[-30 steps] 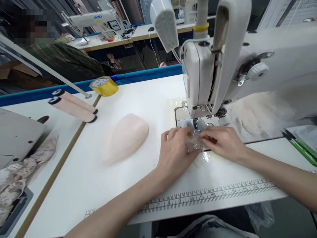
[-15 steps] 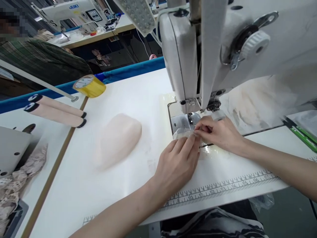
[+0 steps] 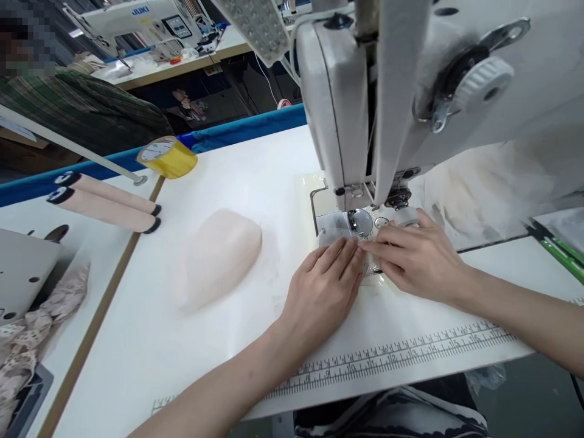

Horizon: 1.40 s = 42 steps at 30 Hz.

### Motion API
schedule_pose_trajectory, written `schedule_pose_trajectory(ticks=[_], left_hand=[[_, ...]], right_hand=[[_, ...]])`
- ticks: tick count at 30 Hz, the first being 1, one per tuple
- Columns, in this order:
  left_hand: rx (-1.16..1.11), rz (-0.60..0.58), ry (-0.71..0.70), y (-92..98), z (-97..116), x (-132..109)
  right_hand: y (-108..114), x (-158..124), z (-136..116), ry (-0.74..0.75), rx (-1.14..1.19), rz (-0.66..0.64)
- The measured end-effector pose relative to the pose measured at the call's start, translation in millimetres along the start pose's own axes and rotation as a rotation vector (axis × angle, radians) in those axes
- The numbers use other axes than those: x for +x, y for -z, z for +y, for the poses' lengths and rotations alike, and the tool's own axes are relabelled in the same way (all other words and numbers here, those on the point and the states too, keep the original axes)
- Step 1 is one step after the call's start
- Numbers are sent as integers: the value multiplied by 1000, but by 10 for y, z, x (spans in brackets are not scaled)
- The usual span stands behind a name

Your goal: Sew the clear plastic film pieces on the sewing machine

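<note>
My left hand (image 3: 322, 283) lies flat, fingers stretched out and close together, on a thin, see-through whitish piece of fabric (image 3: 335, 232) by the sewing machine's needle plate. Most of that piece is hidden under the fingers. My right hand (image 3: 415, 258) comes in from the right, its index fingertip meeting the left fingertips and its other fingers loosely bent and apart. Just above both hands is the presser foot (image 3: 351, 220), under the head of the sewing machine (image 3: 333, 115). A round grey-white piece (image 3: 406, 216) sits beside the right knuckles.
A sheer pale-pink cup-shaped piece (image 3: 221, 258) lies left on the white table (image 3: 255, 371). Beyond are yellow tape (image 3: 168, 159) and two pink rollers (image 3: 104, 204). Green-handled snips (image 3: 561, 252) lie right. A person in a plaid shirt (image 3: 86, 115) sits behind the table's blue edge.
My right hand has loosened from a pinch, its fingers spreading and shifting slightly right. The left fingers have flattened and moved a little toward the presser foot, now more visible.
</note>
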<state>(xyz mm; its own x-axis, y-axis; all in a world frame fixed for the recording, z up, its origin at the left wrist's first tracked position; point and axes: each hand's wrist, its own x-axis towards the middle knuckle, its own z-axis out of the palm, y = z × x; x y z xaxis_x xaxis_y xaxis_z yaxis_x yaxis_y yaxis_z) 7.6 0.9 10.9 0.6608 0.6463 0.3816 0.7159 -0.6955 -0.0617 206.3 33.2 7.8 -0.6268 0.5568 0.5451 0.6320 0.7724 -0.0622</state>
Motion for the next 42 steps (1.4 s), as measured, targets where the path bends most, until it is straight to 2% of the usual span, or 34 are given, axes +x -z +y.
schedule_pose_trajectory(ticks=[6, 18, 33, 42], left_hand=[[-8, 4, 15, -13, -36, -5], [-66, 12, 48, -102, -162, 53], [23, 65, 56, -142, -125, 59], [7, 33, 87, -133, -117, 71]], right_hand=[[36, -4, -18, 64, -140, -45], [-34, 5, 19, 58, -212, -65], [-50, 12, 20, 40, -215, -31], [-55, 27, 10, 20, -242, -45]])
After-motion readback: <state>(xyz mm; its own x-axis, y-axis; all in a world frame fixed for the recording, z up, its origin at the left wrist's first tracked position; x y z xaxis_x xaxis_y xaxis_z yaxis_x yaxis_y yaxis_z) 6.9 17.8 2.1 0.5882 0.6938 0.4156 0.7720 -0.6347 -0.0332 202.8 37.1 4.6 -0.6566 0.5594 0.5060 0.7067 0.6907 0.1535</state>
